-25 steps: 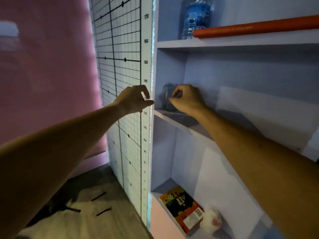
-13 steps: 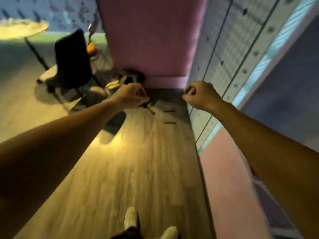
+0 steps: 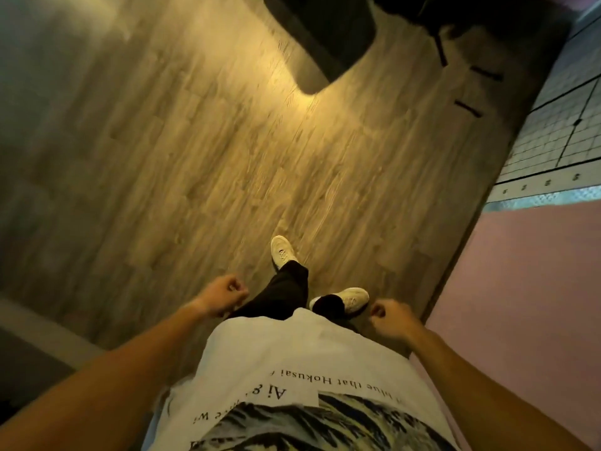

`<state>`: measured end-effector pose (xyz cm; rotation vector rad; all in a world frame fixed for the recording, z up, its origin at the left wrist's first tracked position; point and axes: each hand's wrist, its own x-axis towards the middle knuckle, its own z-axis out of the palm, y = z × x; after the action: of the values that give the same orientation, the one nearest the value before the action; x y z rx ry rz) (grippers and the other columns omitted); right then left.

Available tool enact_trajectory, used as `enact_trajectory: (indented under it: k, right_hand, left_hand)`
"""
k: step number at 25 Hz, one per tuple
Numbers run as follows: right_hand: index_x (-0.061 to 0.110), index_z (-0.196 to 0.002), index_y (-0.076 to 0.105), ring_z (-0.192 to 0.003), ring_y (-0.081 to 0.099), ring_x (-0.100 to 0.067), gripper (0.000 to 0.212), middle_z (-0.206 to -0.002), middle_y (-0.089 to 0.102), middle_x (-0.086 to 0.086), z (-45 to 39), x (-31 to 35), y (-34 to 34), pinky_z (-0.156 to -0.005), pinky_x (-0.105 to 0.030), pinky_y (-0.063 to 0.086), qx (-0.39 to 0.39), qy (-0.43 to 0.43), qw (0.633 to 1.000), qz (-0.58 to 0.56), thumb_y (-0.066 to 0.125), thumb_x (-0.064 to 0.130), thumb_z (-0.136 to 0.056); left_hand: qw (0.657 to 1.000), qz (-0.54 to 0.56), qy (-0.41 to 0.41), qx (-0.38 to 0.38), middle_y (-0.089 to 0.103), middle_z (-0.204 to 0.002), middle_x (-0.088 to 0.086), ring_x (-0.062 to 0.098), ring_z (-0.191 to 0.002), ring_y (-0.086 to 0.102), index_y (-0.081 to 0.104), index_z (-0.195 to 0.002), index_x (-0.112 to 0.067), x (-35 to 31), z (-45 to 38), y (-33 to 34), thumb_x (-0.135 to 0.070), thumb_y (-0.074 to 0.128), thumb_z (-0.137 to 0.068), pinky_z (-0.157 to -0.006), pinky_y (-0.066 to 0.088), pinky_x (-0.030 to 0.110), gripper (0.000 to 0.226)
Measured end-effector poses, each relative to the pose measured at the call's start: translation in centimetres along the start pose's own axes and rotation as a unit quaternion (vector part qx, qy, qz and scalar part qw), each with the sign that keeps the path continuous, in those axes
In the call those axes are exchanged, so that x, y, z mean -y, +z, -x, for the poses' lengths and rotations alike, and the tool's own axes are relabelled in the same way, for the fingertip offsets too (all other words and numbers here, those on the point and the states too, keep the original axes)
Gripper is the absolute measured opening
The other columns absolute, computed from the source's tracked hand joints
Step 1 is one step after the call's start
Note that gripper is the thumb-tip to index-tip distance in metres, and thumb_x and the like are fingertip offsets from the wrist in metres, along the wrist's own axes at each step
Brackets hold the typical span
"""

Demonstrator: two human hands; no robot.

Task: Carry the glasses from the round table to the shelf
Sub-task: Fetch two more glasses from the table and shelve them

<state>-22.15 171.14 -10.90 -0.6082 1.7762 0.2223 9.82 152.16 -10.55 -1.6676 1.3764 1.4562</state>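
Observation:
No glass, round table or shelf board shows in the head view. I look straight down at the wooden floor point(image 3: 211, 164) and my own legs. My left hand point(image 3: 224, 296) hangs low in front of my left hip, fingers curled into a loose fist with nothing in it. My right hand point(image 3: 388, 317) is at the same height on the right side, also curled shut and holding nothing. My white shoes point(image 3: 282, 252) are mid-stride below the hands.
The pink side of the shelf unit point(image 3: 527, 288) runs along the right edge. Above it is a white measuring grid panel point(image 3: 559, 135). A dark chair point(image 3: 325, 30) and its shadow lie ahead at the top. Short black tape marks point(image 3: 468, 109) are on the floor.
My right hand left the glass on the shelf and both arms dropped to my sides. My head turned away from the shelf and tilted down to the floor.

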Motion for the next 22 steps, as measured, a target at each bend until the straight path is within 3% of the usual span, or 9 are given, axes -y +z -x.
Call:
enact_trajectory:
  k: [2, 4, 7, 10, 12, 17, 19, 22]
  right_hand:
    - [0.021, -0.104, 0.069, -0.089, 0.063, -0.017, 0.016, -0.106, 0.07, -0.003, 0.1, 0.4, 0.3, -0.078, -0.029, 0.053, 0.038, 0.023, 0.999, 0.029, 0.058, 0.023, -0.093]
    - [0.023, -0.102, 0.069, -0.087, 0.063, -0.017, 0.015, -0.105, 0.07, -0.003, -0.2, 2.3, -1.2, -0.078, -0.03, 0.052, 0.019, 0.047, 0.999, 0.006, 0.055, 0.024, -0.096]
    - [0.019, -0.101, 0.067, -0.089, 0.063, -0.02, 0.015, -0.103, 0.068, -0.006, -1.4, 7.2, -4.9, -0.082, -0.037, 0.053, -0.077, 0.055, 0.994, -0.046, 0.053, 0.021, -0.098]
    - [0.018, -0.094, 0.067, -0.091, 0.063, -0.023, 0.011, -0.098, 0.069, -0.006, -3.3, 13.9, -9.5, -0.081, -0.035, 0.051, -0.126, 0.005, 0.99, -0.065, 0.056, 0.02, -0.096]
    - [0.019, -0.094, 0.066, -0.091, 0.062, -0.021, 0.01, -0.094, 0.067, -0.003, -4.8, 19.0, -11.8, -0.079, -0.034, 0.05, -0.118, -0.034, 0.99, -0.073, 0.057, 0.021, -0.096]
    - [0.017, -0.101, 0.07, -0.094, 0.063, -0.019, 0.015, -0.098, 0.068, -0.002, -10.2, 28.5, -17.5, -0.081, -0.032, 0.051, -0.081, -0.062, 0.994, -0.051, 0.058, 0.022, -0.095]
    - [0.016, -0.097, 0.073, -0.092, 0.064, -0.02, 0.015, -0.095, 0.071, -0.003, -12.7, 31.5, -21.5, -0.081, -0.033, 0.051, -0.084, -0.073, 0.993, -0.049, 0.058, 0.02, -0.093]
    - [0.021, -0.083, 0.071, -0.085, 0.065, -0.021, 0.013, -0.088, 0.072, -0.003, -16.2, 36.4, -29.7, -0.078, -0.034, 0.052, -0.106, -0.088, 0.99, -0.016, 0.06, 0.022, -0.091]
  left_hand:
    - [0.998, 0.056, -0.035, -0.016, 0.062, -0.08, 0.012, 0.024, -0.078, 0.056, 0.062, -0.076, -0.01, 1.3, -0.4, -0.1, -0.018, 0.061, -0.094, -0.072, 0.041, 0.031, 0.02]
    - [0.995, 0.086, -0.032, -0.046, 0.061, -0.071, 0.01, 0.024, -0.075, 0.055, 0.063, -0.07, -0.011, 0.9, -1.9, -2.8, -0.017, 0.062, -0.094, -0.073, 0.041, 0.032, 0.025]
    - [0.998, 0.037, 0.041, -0.021, 0.06, -0.06, 0.003, 0.02, -0.057, 0.053, 0.057, -0.07, -0.017, -1.5, -4.3, -8.6, -0.022, 0.063, -0.093, -0.064, 0.043, 0.032, 0.024]
    - [0.996, 0.021, 0.079, -0.028, 0.059, -0.064, 0.003, 0.017, -0.054, 0.052, 0.055, -0.076, -0.015, -5.1, -6.1, -13.8, -0.023, 0.06, -0.095, -0.046, 0.041, 0.022, 0.021]
    - [0.995, 0.063, 0.069, -0.043, 0.057, -0.067, 0.005, 0.016, -0.053, 0.05, 0.054, -0.079, -0.015, -7.7, -7.5, -16.9, -0.021, 0.057, -0.096, -0.038, 0.035, 0.018, 0.019]
    - [0.987, 0.144, 0.028, -0.066, 0.059, -0.073, 0.006, 0.016, -0.057, 0.052, 0.057, -0.084, -0.014, -12.3, -10.8, -23.0, -0.024, 0.057, -0.097, -0.047, 0.035, 0.023, 0.016]
    - [0.988, 0.143, 0.009, -0.061, 0.059, -0.071, 0.006, 0.016, -0.056, 0.051, 0.057, -0.084, -0.011, -13.6, -11.4, -24.4, -0.021, 0.057, -0.097, -0.045, 0.037, 0.023, 0.016]
    - [0.977, 0.19, -0.049, -0.083, 0.059, -0.074, 0.008, 0.016, -0.063, 0.05, 0.059, -0.079, -0.006, -16.6, -12.2, -27.3, -0.01, 0.056, -0.097, -0.053, 0.039, 0.022, 0.018]
